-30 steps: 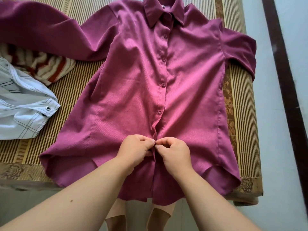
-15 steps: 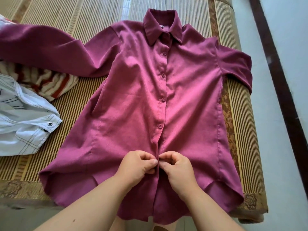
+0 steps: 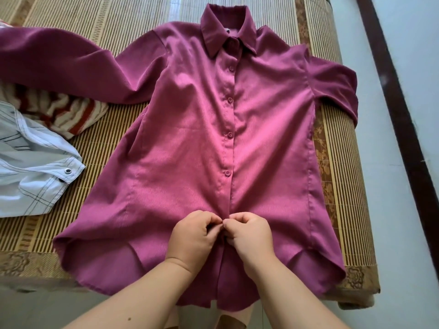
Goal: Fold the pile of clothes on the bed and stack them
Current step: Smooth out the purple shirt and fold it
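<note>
We pinch the magenta shirt (image 3: 190, 143) placket with left hand (image 3: 193, 236) and right hand (image 3: 251, 236), fingers clamped on it, flat on the bed (image 3: 332, 162)

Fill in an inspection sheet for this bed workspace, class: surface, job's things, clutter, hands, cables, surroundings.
Surface: woven bamboo mat, patterned border at the near edge.
Job's things: magenta shirt spread front up, collar far; white plaid shirt and striped garment lie crumpled and unfolded beside it.
Clutter: nothing seen.
Hands: left hand and right hand both pinch the magenta shirt's button placket near the hem.
Cables: nothing seen.
Surroundings: pale floor with a dark strip across it.
</note>
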### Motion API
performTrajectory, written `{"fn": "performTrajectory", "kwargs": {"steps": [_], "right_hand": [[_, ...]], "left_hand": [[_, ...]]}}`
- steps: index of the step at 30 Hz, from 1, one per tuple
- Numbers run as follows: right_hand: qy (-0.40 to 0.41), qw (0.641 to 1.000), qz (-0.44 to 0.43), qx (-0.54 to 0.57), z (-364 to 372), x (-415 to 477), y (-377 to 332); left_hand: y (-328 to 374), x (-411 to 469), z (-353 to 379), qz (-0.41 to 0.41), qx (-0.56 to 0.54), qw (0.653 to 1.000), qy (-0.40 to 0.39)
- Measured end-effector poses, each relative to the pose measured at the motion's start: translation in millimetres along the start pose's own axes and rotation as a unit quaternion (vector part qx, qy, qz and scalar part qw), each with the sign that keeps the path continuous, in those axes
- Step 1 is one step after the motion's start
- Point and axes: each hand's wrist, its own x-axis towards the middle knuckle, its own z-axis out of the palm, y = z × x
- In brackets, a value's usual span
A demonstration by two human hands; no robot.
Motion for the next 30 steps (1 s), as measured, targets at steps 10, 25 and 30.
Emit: {"fn": "performTrajectory", "kwargs": {"steps": [10,25,30], "right_hand": [[0.0,0.983,-0.132,-0.127,-1.4,-7.6,2.1],[0.009,0.842,-0.27,-0.466,-25.8,45.2,-108.6],[0.024,0.795,-0.253,-0.551,-6.3,117.4,-150.1]], "left_hand": [[7.9,30.9,-30.5,-0.278,-0.17,0.912,-0.25],[17.9,118.5,-110.9,-0.047,0.114,0.985,-0.122],[21.9,197.5,-103.8,0.009,0.315,0.948,-0.055]]}}
